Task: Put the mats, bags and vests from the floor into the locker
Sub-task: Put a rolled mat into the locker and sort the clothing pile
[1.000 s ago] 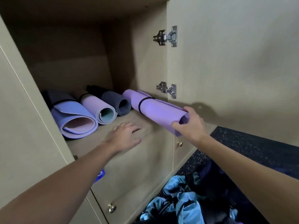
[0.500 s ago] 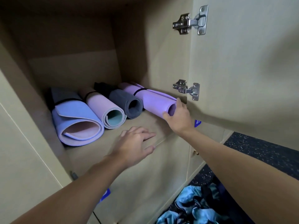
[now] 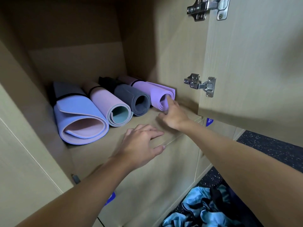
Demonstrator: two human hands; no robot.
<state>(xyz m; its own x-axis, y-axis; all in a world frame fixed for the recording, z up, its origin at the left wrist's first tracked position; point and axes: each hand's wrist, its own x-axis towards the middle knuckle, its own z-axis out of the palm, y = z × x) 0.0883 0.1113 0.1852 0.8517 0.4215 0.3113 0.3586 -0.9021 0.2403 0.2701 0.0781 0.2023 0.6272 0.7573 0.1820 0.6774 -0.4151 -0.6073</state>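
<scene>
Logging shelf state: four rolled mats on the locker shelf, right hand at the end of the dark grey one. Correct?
No. In the head view the right hand is at the end of the purple mat, the rightmost of the four, not the dark grey mat beside it. The rest stands.

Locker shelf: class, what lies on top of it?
Blue mat, pink mat, grey mat, purple mat, all rolled; left hand at its front. Behind them is covered.

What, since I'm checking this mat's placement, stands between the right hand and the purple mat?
Nothing visible. The right hand touches the open end of the purple mat; the mat already lies on the shelf between the grey mat and the side wall.
</scene>
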